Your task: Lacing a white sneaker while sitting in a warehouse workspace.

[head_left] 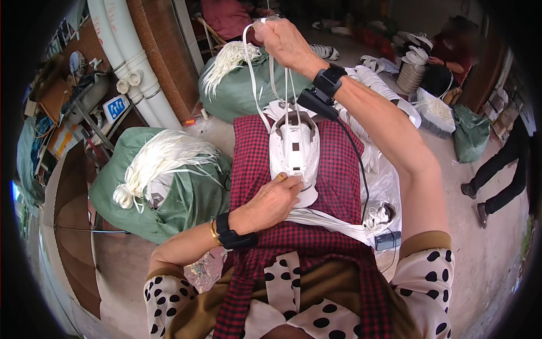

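A white shoe upper [292,161] lies lengthwise on a red-and-black checked cloth [251,150] over my lap. My left hand [268,204] is closed on the upper's near end, its fingers pressed over the white material. High above the far end, my right hand [287,46] is closed round white shoelaces [252,79]. Several strands run down from it to the upper, some of them taut and one hanging in a loop. The fingertips of my right hand are turned away and partly hidden.
A bundle of white laces [164,161] rests on a green sack [113,186] at left; another green sack [234,96] with laces stands farther back. White uppers [372,79] are piled at right, near a clear tub [435,113]. A dark cable [361,164] hangs from my right wrist.
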The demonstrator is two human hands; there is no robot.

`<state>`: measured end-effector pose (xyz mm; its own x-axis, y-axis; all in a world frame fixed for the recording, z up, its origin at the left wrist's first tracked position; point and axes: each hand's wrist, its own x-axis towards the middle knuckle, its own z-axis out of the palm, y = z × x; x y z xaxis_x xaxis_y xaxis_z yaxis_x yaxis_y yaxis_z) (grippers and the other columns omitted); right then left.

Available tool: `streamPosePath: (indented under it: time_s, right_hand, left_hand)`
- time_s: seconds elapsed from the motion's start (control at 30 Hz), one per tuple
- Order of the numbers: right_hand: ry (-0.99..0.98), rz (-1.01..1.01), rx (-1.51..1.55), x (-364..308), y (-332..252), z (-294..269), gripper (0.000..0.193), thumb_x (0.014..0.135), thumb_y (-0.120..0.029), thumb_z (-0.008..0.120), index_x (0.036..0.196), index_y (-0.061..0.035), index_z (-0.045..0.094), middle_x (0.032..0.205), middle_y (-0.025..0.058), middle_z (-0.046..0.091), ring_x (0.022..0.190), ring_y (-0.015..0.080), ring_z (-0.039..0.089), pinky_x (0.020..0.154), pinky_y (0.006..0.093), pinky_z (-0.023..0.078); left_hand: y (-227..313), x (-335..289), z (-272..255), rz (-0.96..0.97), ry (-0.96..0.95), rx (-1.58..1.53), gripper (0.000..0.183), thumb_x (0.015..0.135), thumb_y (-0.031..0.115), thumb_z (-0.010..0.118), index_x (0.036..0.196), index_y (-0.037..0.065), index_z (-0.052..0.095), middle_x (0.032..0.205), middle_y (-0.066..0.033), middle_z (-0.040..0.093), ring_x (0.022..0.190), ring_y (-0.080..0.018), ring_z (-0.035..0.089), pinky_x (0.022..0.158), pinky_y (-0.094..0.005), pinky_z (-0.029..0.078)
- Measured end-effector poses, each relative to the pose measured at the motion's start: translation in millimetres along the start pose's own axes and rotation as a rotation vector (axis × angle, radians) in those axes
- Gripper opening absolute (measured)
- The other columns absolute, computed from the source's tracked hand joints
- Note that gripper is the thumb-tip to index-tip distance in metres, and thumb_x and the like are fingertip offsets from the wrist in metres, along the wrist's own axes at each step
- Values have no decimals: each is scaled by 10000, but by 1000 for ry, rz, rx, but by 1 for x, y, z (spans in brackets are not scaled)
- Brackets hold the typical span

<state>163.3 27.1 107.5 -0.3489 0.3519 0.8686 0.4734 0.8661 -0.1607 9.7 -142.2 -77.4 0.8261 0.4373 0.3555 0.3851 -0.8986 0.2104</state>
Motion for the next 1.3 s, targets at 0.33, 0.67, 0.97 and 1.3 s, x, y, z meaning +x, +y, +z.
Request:
streamPosePath:
  time_s: [0.33,0.67,0.97,1.3]
  right_hand:
    - [-247,674,631,-33,-52,-62,348,1007,-333,434,725,-134,388,582,-93,246,488,23,209,430,226,145]
    - [-597,444,966,-57,-160,-61,372,1035,-306,426,740,-80,432,593,-67,286,500,32,284,451,204,228]
    - [-3,329,1281,-63,-92,-141,233,1019,-224,387,871,-62,461,720,27,490,774,198,560,743,291,420]
    - [783,906,939,-242,31,-214,157,990,-179,448,920,-67,532,802,53,563,798,179,554,788,316,476]
  left_hand:
    - [-44,26,-16,-404,349,-488,90,866,-19,638,952,-38,659,852,-86,646,689,-112,629,607,-253,517]
    - [-45,58,-46,352,376,-108,138,787,63,700,915,29,662,892,-113,593,832,-240,596,715,-371,488]
    - [-101,-5,-82,-847,484,-1239,294,1041,234,448,821,62,540,730,-47,589,569,-106,481,492,-233,401]
    - [-212,-123,-105,-736,1108,-1694,137,979,89,494,896,-6,548,895,-151,630,948,-292,651,892,-366,567]
